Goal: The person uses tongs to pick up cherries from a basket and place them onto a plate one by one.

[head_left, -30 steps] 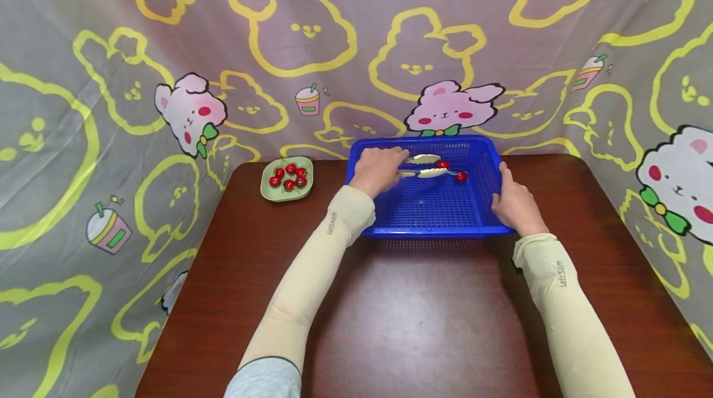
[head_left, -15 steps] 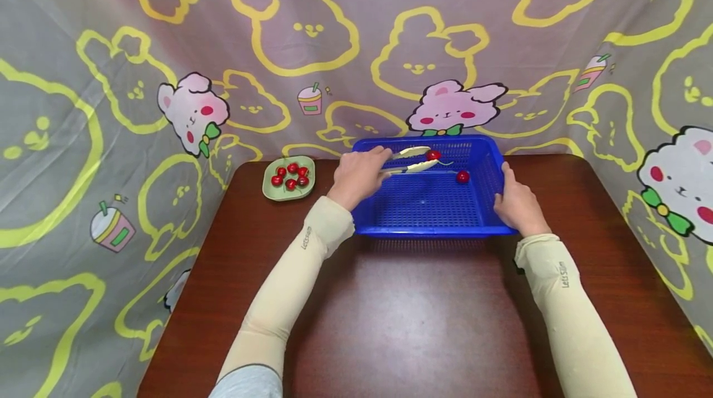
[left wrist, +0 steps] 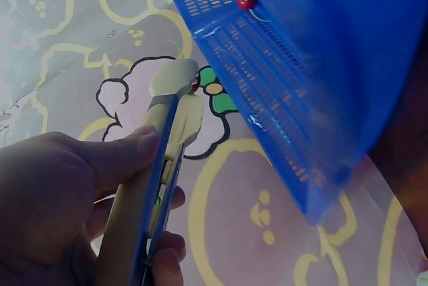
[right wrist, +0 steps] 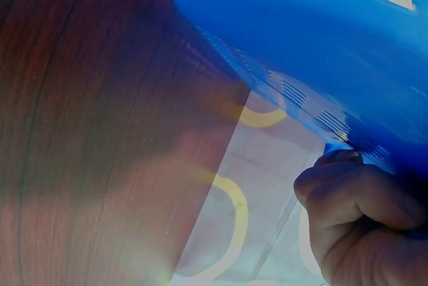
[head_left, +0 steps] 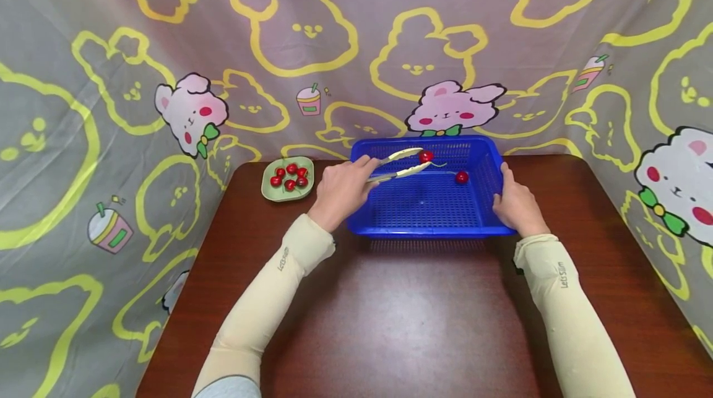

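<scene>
My left hand [head_left: 344,190] grips a pair of tongs [head_left: 402,163] by the handles, above the left side of a blue basket [head_left: 423,231]. A cherry [head_left: 426,156] with a green stem sits at the tongs' tips in the head view; in the left wrist view the cream tips [left wrist: 175,79] mostly hide it. Another cherry [head_left: 462,177] lies inside the basket toward the right. With my right hand [head_left: 518,200] I hold the basket's right rim, thumb on top; the right wrist view shows the curled fingers [right wrist: 348,199] at the rim.
A pale green dish [head_left: 268,192] with several cherries stands left of the basket on the brown wooden table [head_left: 412,317]. Patterned cloth [head_left: 312,33] hangs close behind the table and along both sides.
My left hand has moved left with the tongs, lifting one cherry away from the other and up over the basket. The right hand stays on the rim.
</scene>
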Tool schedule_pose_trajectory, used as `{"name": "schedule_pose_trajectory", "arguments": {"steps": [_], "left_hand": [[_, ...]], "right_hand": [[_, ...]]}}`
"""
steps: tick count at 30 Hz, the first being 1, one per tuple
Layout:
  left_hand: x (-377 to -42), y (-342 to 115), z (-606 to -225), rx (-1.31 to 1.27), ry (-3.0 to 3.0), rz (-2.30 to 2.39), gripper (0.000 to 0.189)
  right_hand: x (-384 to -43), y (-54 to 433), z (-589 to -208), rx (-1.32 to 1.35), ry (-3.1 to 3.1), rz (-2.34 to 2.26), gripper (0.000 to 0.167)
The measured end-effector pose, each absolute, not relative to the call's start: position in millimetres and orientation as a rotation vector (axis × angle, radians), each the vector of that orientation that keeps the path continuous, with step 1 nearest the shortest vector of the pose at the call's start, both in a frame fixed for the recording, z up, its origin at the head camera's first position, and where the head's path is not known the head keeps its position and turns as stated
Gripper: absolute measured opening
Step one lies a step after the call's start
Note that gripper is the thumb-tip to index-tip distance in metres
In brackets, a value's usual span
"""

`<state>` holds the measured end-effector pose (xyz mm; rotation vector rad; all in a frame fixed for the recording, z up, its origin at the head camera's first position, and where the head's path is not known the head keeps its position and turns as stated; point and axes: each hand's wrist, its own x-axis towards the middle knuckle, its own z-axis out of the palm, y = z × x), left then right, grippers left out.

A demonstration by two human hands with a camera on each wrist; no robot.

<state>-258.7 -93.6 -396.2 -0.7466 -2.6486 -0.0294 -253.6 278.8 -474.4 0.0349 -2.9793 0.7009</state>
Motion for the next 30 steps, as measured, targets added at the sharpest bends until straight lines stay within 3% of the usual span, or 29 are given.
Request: {"name": "schedule_pose_trajectory", "arguments": {"steps": [30], "left_hand": [[-229.3, -192.0, -410.5, -0.528, -2.602, -0.22, 0.042]], "right_hand": [[-255.3, 279.3, -475.2, 0.048, -2.954, 0.703, 0.077]]}}
